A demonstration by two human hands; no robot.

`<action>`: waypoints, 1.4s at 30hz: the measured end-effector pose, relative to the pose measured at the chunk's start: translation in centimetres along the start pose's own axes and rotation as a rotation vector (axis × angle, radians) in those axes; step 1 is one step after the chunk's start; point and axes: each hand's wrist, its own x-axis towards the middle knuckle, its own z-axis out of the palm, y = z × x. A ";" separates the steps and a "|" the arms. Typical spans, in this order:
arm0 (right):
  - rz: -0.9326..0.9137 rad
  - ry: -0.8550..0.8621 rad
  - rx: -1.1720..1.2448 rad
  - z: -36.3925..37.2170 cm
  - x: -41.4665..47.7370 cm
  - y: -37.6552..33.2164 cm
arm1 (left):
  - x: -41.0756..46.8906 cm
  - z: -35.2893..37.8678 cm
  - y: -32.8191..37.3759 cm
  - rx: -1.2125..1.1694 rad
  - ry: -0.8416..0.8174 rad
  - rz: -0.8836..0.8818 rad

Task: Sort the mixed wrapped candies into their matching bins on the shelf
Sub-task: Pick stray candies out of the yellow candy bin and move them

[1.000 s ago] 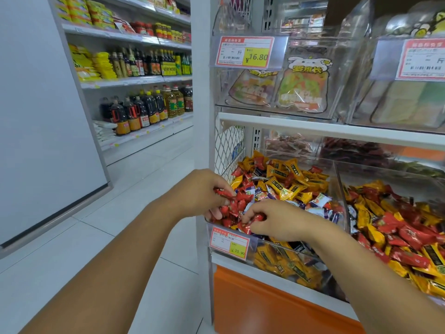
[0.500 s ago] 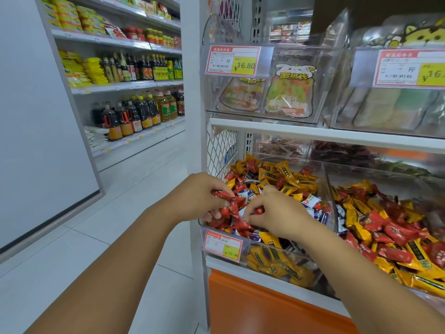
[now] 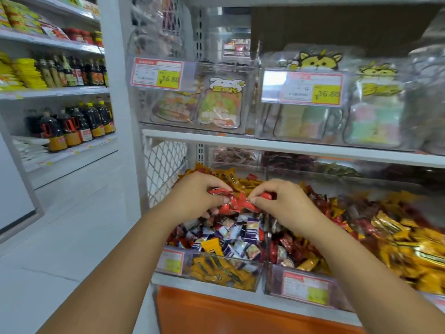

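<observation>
Both hands hover above the left clear bin [image 3: 250, 276], which holds mixed red, yellow and purple-white wrapped candies. My left hand [image 3: 195, 196] is closed around a bunch of red wrapped candies [image 3: 237, 203]. My right hand [image 3: 286, 201] pinches the same bunch from the right, with one red wrapper showing at its fingertips. Below the hands lie purple-white candies [image 3: 250, 231] and a yellow candy [image 3: 212, 247]. The right bin [image 3: 305, 288] is filled with red and yellow candies.
A white shelf board [image 3: 289, 147] runs just above the bins, carrying clear boxes of bagged sweets [image 3: 219, 104] with price tags [image 3: 157, 73]. An orange panel [image 3: 228, 314] sits under the bins. To the left, an aisle floor [image 3: 72, 213] leads to shelves of sauce bottles [image 3: 72, 126].
Both hands have lifted a bunch of red candies up out of the left bin. The purple-white candies beneath are now uncovered. The camera has shifted closer and to the right.
</observation>
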 end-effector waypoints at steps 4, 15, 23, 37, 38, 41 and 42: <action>0.063 0.081 -0.022 -3.6 -0.7 2.4 | 1.0 2.6 2.2 -0.001 0.004 0.090; 0.251 0.034 -0.246 -7.4 -3.2 7.6 | 3.1 10.0 5.9 -0.002 -0.070 0.200; 0.090 -0.021 -0.110 -6.5 -2.3 3.9 | 1.5 2.0 1.7 0.137 -0.127 0.082; -0.177 -0.602 -0.290 3.7 0.7 -5.1 | -3.1 -4.2 -5.7 0.280 -0.359 -0.129; -0.152 -0.644 -0.269 4.4 0.7 -5.3 | -3.2 -4.3 -5.9 0.305 -0.361 -0.135; -0.075 -0.651 -0.172 5.9 0.9 -5.1 | -3.3 -4.4 -6.6 0.323 -0.350 -0.143; -0.058 -0.612 -0.146 6.0 1.1 -5.0 | -3.4 -4.4 -6.8 0.318 -0.336 -0.137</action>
